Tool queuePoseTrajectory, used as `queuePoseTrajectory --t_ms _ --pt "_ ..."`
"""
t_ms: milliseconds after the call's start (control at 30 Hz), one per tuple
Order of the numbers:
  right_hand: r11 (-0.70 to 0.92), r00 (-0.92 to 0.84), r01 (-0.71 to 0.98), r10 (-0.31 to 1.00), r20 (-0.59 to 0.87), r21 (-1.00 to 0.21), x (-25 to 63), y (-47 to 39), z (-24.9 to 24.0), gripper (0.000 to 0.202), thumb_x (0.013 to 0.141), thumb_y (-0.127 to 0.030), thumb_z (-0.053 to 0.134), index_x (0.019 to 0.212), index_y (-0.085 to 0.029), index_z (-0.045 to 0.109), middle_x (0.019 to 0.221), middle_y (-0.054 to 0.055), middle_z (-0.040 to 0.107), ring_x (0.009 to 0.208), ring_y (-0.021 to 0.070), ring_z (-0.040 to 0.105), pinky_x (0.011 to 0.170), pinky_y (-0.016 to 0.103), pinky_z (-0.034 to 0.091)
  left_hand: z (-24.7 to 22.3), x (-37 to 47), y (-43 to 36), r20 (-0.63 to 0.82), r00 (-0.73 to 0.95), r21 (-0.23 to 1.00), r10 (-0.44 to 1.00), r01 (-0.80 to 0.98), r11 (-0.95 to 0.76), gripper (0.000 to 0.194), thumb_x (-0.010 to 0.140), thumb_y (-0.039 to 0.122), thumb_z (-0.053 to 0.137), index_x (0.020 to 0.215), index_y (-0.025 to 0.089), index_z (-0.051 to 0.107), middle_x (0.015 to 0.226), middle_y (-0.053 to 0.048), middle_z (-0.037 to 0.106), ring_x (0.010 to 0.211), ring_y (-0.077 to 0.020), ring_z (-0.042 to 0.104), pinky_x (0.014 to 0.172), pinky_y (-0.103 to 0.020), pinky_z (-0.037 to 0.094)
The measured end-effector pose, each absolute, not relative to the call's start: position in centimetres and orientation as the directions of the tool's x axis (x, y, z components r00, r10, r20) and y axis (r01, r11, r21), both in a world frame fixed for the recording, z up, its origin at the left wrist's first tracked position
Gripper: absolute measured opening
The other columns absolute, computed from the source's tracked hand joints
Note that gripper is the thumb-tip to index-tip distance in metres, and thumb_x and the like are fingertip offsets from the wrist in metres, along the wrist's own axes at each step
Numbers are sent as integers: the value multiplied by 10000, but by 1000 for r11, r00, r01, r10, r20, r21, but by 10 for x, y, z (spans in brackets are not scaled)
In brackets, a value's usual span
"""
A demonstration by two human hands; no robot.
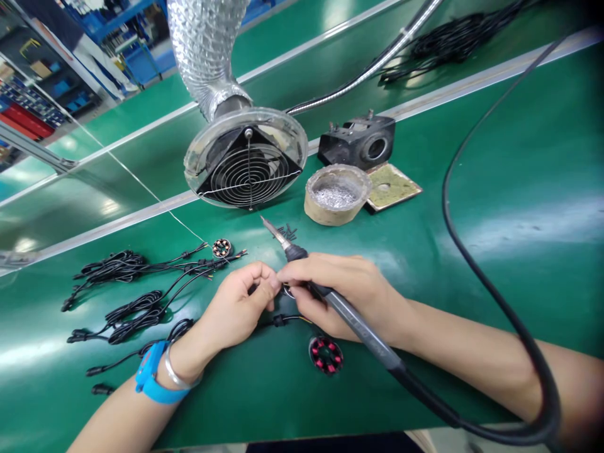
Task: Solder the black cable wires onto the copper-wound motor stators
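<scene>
A soldering iron point(349, 321) rests in my right hand point(352, 296), its bare tip pointing up and left toward the fan. My left hand point(243, 308) is closed, thumb and fingertips pinched against my right fingertips; what they pinch is too small to tell. Thin wires show between the hands. Just below my right hand lies a round coil part point(326, 355) with red windings, and a black cable with a connector point(280, 320) runs from under my left hand toward it. Small black tube pieces point(289, 232) lie beyond the iron's tip.
A fume fan point(250, 173) on a foil duct hangs ahead. Right of it are a solder-filled bowl point(337, 195), a sponge tray point(394, 187) and a black iron stand point(358, 141). Coiled cables point(136, 314) and another coil part point(221, 248) lie left. A person stands far back left.
</scene>
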State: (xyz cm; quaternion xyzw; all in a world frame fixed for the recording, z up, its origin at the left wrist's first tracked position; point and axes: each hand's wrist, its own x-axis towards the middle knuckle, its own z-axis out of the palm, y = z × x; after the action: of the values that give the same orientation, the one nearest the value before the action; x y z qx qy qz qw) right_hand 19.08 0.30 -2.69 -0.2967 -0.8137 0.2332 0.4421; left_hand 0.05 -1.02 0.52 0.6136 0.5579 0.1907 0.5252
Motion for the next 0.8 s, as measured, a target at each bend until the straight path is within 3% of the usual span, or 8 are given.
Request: queuePoseTrajectory --t_ms 167,600,800 --pt "709 -399 296 701 591 -640 189 4 -24 251 799 -73 530 1005 -198 597 825 0 690 681 110 614 657 202 491 6 2 -13 -338 321 863 884 481 155 276 926 356 485 719 175 507 613 39 519 581 -94 443 577 -208 356" --pt "711 -411 243 692 594 -660 189 5 -25 250 851 -65 486 1023 -219 584 856 -9 702 700 97 644 663 187 507 10 -2 -16 -280 330 799 902 600 29 214 945 339 471 815 184 542 692 29 567 652 -116 494 644 -233 393" --pt "719 -429 225 680 595 -658 192 6 -26 243 866 -61 499 1048 -207 566 873 -13 713 730 96 661 681 184 514 7 -1 -13 -327 314 874 891 458 159 268 938 349 487 735 177 514 656 27 554 637 -105 471 650 -225 379"
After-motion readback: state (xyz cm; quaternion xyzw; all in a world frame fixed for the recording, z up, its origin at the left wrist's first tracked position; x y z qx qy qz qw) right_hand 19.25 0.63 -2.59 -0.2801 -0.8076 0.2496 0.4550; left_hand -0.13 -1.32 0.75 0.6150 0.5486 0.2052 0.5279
